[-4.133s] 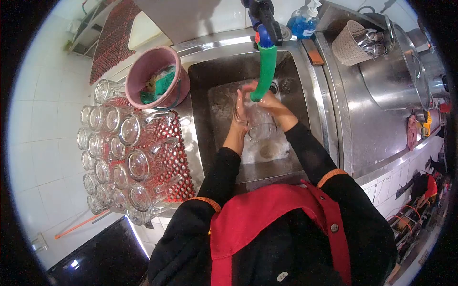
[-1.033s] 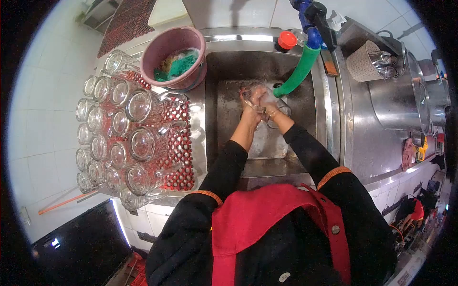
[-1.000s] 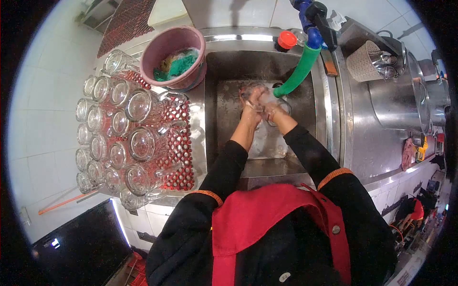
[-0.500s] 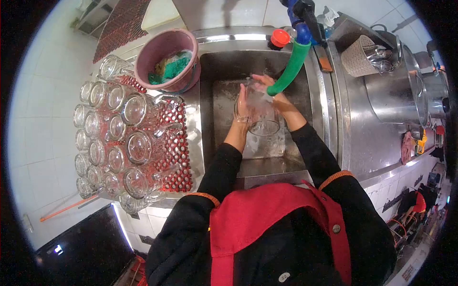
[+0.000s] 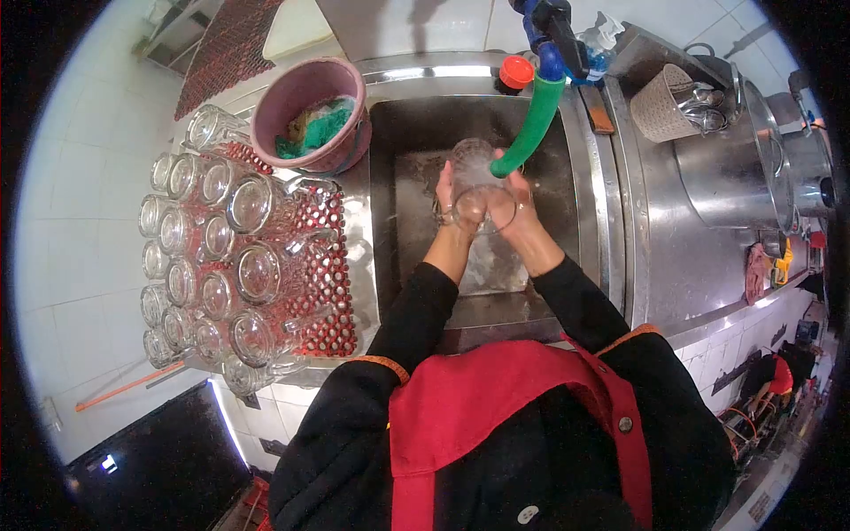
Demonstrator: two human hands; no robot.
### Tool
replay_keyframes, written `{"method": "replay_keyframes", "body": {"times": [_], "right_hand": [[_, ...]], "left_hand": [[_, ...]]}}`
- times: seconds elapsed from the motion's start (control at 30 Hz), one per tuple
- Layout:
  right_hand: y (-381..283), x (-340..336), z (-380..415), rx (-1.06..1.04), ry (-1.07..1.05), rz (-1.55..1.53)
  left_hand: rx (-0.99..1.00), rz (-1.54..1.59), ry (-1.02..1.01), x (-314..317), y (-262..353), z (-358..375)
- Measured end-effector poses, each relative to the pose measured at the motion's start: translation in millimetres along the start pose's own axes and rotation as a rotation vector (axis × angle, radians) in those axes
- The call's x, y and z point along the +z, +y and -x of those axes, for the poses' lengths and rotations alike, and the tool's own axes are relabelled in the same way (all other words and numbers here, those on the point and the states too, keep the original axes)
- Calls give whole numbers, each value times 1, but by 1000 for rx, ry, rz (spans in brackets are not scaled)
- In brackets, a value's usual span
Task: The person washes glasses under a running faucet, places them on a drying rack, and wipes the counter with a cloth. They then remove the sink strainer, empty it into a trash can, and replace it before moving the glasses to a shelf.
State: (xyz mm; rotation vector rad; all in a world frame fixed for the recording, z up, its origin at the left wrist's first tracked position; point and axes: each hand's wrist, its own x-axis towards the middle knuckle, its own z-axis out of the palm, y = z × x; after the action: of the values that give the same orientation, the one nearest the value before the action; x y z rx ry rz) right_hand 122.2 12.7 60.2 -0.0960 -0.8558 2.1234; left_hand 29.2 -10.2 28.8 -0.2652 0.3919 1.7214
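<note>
A clear glass mug (image 5: 472,164) is held over the sink (image 5: 407,257), tilted, with its round end toward me. My left hand (image 5: 453,205) is closed around its left side. On the other side, my right hand (image 5: 521,211) grips the glass with the palm against it. The end of a green hose (image 5: 537,128) hangs right over the mug, and the glass looks wet and misty there. Parts of my fingers are hidden behind or seen blurred through the glass.
Several upturned glass mugs (image 5: 258,273) stand on a red mat (image 5: 328,305) at the left. A pink bucket (image 5: 266,111) holds green scouring material. A red-capped container (image 5: 515,73) sits behind the sink. At right are a basket of spoons (image 5: 660,106) and a large metal pot (image 5: 722,177).
The mug has turned and shifted slightly up and left in my hands. My right hand has come down from the far end to the mug's right side. The hose has swung slightly left.
</note>
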Motion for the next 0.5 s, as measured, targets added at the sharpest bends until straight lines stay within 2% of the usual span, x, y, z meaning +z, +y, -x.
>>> {"method": "replay_keyframes", "body": {"times": [0.03,0.1,0.13,0.2,0.23,0.3,0.33,0.4,0.43,0.47,0.5], "right_hand": [[0,3,5,-1,0,0],[-5,20,7,167,503,80],[-7,19,9,166,506,80],[-13,14,12,125,481,1053],[-17,10,10,124,481,1051],[-30,2,-3,73,539,1258],[-38,0,-9,73,538,1257],[-61,9,-25,304,594,1211],[-63,-12,-29,302,593,1210],[-62,-44,-32,165,361,1483],[-64,-43,-36,16,109,1736]], "left_hand": [[-1,-1,-1,-6,1,-4],[-75,66,8,-14,5,-10],[-77,65,9,-19,4,-12],[-38,-9,67,-13,6,-5],[-38,-12,67,-17,4,-4],[-8,-539,163,-34,0,-7],[-7,-539,163,-36,0,-6],[-283,-579,146,-26,1,3],[-330,-597,88,-23,2,10],[-328,-598,86,-19,0,14],[-326,-573,127,-16,-4,17]]}}
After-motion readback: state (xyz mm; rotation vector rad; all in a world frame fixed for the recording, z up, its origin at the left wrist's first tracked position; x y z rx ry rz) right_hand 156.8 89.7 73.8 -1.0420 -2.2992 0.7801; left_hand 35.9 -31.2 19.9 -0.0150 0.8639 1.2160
